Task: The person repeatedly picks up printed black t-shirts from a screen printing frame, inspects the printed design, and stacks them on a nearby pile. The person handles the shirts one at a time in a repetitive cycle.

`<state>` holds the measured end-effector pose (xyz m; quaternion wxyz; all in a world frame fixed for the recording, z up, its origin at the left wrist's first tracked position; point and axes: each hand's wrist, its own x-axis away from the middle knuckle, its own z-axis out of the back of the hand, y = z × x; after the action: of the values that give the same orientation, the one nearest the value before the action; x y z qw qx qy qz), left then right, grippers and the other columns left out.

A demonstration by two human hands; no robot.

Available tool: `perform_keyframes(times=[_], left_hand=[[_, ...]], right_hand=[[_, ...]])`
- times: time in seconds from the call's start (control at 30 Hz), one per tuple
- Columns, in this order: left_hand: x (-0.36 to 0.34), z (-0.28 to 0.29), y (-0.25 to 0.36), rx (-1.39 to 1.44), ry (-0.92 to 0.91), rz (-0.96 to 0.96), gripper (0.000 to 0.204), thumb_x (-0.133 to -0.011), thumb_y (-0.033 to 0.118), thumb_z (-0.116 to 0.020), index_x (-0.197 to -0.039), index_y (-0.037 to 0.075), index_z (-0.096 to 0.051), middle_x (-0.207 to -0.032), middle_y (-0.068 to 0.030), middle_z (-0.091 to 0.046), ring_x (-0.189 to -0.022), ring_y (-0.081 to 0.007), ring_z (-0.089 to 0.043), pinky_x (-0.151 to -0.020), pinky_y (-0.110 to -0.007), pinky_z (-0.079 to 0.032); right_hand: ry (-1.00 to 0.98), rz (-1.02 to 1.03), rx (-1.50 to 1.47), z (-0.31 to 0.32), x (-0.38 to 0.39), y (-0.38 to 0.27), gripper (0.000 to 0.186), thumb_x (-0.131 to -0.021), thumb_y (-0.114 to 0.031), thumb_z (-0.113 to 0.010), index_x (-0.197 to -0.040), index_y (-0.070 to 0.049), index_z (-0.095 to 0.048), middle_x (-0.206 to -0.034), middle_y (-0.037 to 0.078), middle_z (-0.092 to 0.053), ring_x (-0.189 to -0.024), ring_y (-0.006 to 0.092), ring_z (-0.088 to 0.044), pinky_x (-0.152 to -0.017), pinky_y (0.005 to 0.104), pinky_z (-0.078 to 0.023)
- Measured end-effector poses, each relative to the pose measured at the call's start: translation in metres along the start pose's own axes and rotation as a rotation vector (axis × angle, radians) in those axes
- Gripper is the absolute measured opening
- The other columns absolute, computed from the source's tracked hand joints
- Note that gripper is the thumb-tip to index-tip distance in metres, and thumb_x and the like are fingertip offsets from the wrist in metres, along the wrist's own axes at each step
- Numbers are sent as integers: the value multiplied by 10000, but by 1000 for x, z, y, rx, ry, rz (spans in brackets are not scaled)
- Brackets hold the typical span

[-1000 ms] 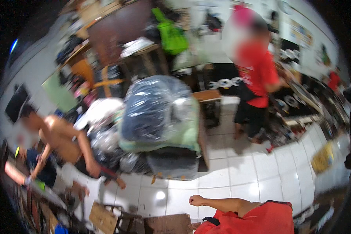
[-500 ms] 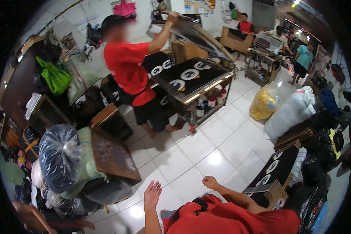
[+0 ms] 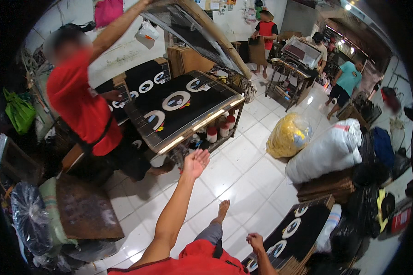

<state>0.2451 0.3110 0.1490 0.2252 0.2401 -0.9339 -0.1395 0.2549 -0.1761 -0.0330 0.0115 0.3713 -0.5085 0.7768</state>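
My left hand [image 3: 196,160] reaches forward palm up, fingers apart and empty, just below the front of a printing table [image 3: 183,105] with black panels printed with round white designs. My right hand [image 3: 254,239] hangs low at lower right with fingers curled and nothing visible in it, near a stack of printed boards [image 3: 307,224]. A co-worker in red [image 3: 82,101] stands left of the table, one arm raised to the lifted screen frame [image 3: 225,50].
My bare foot [image 3: 222,206] steps on the tiled floor. A yellow sack [image 3: 284,135] and a white sack [image 3: 321,146] lie at right. A brown board [image 3: 80,206] and bagged bundles [image 3: 30,215] stand at lower left. Other workers [image 3: 346,78] stand beside tables at the back.
My view has turned right and come closer to the printing table. My left hand has reached forward toward it. The co-worker's raised screen frame now tilts higher over the table.
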Motion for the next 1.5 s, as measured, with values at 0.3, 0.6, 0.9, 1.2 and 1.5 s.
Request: perform_keyframes(times=[0.3, 0.6, 0.9, 1.2, 1.5], left_hand=[[-354, -64, 40, 632, 301, -309, 542, -817, 358, -505, -1250, 38, -442, -1311, -155, -452, -1245, -347, -371, -1038, -540, -246], [-404, -94, 80, 679, 901, -262, 608, -712, 322, -568, -1260, 77, -475, -1344, -117, -438, -1233, -294, -390, -1069, -523, -119], [-421, -56, 47, 673, 742, -527, 337, -727, 222, -593, -1036, 88, -566, -1112, -61, -580, -1049, -226, -522, -908, -331, -351], [-379, -57, 74, 205, 245, -734, 160, -773, -63, -566, -925, -38, -522, -961, -116, -542, -957, -250, -528, -995, -416, -366], [-26, -29, -79, 80, 313, -543, 144, -673, -95, -563, -591, 21, -544, -648, -71, -525, -673, -190, -522, -697, -320, -433]], right_hand=[[337, -390, -23, 142, -137, -80, 92, -760, 23, -577, -852, 30, -582, -653, 103, -598, -521, 176, -575, -454, 281, -467], [142, -286, -62, 154, -221, -153, 57, -760, 3, -597, -811, 24, -584, -624, 67, -570, -503, 151, -536, -449, 271, -445], [147, -290, 161, 193, -216, -163, 65, -725, -24, -610, -781, 9, -610, -639, 62, -585, -504, 112, -516, -451, 256, -413], [219, -224, 106, 218, -178, -179, 90, -735, -24, -567, -802, -17, -626, -669, 46, -593, -518, 118, -520, -447, 251, -408], [141, 661, 371, 264, -161, -349, 113, -775, -53, -605, -877, -4, -598, -759, 27, -561, -703, 119, -529, -649, 255, -443]])
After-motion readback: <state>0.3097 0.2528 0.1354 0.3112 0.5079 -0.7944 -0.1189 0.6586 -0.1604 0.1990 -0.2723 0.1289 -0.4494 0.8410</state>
